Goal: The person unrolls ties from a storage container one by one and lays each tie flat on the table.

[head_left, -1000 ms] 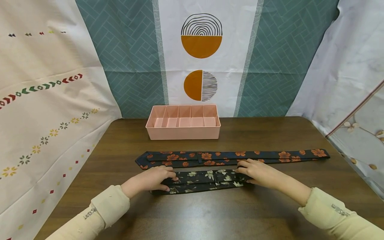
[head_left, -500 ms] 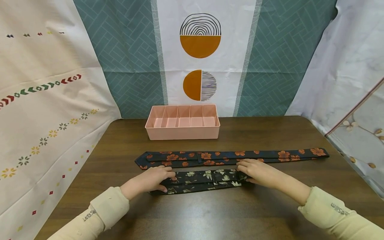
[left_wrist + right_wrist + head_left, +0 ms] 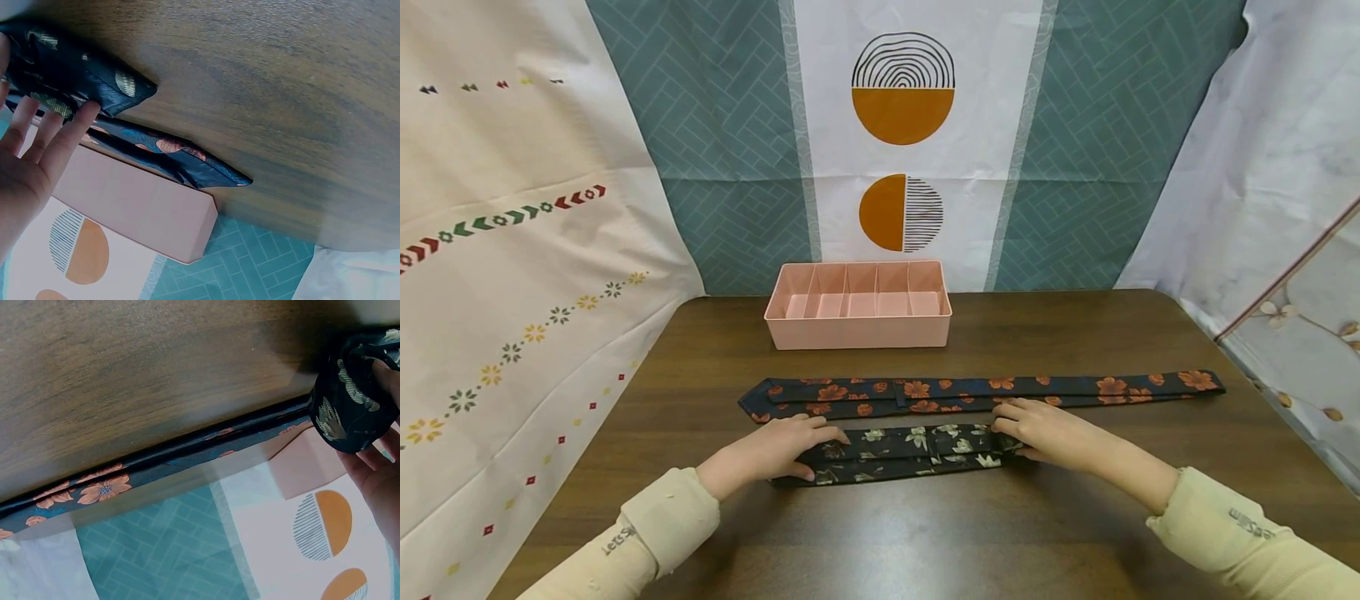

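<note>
A black necktie with pale green flowers (image 3: pixel 887 454) lies across the table before me, its right part wound into a roll (image 3: pixel 347 400). My right hand (image 3: pixel 1041 431) grips that roll, with thumb and fingers around it in the right wrist view. At the tie's left end my left hand (image 3: pixel 775 454) rests on the cloth, its fingers fairly straight in the left wrist view (image 3: pixel 37 150). Just behind lies a second necktie, dark navy with orange flowers (image 3: pixel 977 387), stretched out flat and longer. Its pointed wide end faces left. Neither hand holds it.
Behind both ties stands a pink box (image 3: pixel 857 333) divided into several compartments, none of which shows contents. The brown wooden table (image 3: pixel 880 542) ends at patterned cloth hangings (image 3: pixel 737 150) at the back and both sides.
The flat part of the black tie has slid slightly left, toward the left hand, and the roll has turned a little. My left hand has shifted slightly left, its forefinger reaching out more.
</note>
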`<action>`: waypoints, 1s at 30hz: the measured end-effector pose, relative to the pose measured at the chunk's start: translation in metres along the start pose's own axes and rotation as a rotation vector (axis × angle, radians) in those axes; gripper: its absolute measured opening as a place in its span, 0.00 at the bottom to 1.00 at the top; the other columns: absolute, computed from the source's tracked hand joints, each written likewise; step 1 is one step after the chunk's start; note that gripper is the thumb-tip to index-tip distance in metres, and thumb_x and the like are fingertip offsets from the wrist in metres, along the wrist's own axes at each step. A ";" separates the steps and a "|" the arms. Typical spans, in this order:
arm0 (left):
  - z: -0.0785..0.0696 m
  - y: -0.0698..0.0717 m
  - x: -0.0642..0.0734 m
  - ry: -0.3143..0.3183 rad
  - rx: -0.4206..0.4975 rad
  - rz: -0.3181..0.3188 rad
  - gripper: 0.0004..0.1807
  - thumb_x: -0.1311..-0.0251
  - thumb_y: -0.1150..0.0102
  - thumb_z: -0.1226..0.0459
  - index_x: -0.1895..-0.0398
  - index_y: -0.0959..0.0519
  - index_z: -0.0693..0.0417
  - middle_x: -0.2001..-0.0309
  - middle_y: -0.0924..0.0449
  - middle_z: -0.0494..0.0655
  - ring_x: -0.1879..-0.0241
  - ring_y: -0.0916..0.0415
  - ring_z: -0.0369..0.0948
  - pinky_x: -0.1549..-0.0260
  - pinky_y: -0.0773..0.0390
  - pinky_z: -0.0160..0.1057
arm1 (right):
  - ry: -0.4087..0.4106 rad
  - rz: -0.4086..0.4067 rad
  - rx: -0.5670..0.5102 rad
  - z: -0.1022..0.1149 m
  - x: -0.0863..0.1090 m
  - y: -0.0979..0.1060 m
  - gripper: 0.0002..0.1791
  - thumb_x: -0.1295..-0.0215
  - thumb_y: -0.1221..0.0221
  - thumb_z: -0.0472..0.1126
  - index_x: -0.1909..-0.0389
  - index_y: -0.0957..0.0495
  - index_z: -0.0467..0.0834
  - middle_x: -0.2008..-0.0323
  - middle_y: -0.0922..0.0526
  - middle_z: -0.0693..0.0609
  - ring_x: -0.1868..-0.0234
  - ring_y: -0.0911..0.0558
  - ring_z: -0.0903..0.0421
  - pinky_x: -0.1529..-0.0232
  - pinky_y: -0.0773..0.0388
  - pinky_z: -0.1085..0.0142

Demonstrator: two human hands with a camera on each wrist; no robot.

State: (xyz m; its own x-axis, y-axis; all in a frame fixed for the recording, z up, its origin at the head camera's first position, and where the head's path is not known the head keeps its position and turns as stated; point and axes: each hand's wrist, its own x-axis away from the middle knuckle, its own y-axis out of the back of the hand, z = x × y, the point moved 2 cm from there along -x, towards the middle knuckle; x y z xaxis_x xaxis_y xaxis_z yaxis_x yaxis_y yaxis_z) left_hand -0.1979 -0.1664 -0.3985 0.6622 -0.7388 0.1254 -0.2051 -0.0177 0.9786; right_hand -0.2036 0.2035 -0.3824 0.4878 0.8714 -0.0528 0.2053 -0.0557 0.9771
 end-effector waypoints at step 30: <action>-0.002 0.006 0.008 0.069 0.003 0.069 0.34 0.54 0.30 0.62 0.39 0.27 0.41 0.43 0.28 0.54 0.46 0.28 0.54 0.59 0.21 0.49 | 0.024 -0.048 -0.033 -0.002 -0.002 0.001 0.23 0.59 0.27 0.41 0.59 0.22 0.44 0.57 0.19 0.50 0.54 0.21 0.52 0.54 0.22 0.62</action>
State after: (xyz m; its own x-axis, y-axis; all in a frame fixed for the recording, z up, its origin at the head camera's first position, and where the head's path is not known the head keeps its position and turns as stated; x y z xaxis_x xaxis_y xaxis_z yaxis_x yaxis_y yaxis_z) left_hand -0.1926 -0.1711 -0.3917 0.6946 -0.6901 0.2034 -0.2539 0.0294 0.9668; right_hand -0.2061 0.2024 -0.3808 0.4572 0.8843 -0.0950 0.1996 0.0021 0.9799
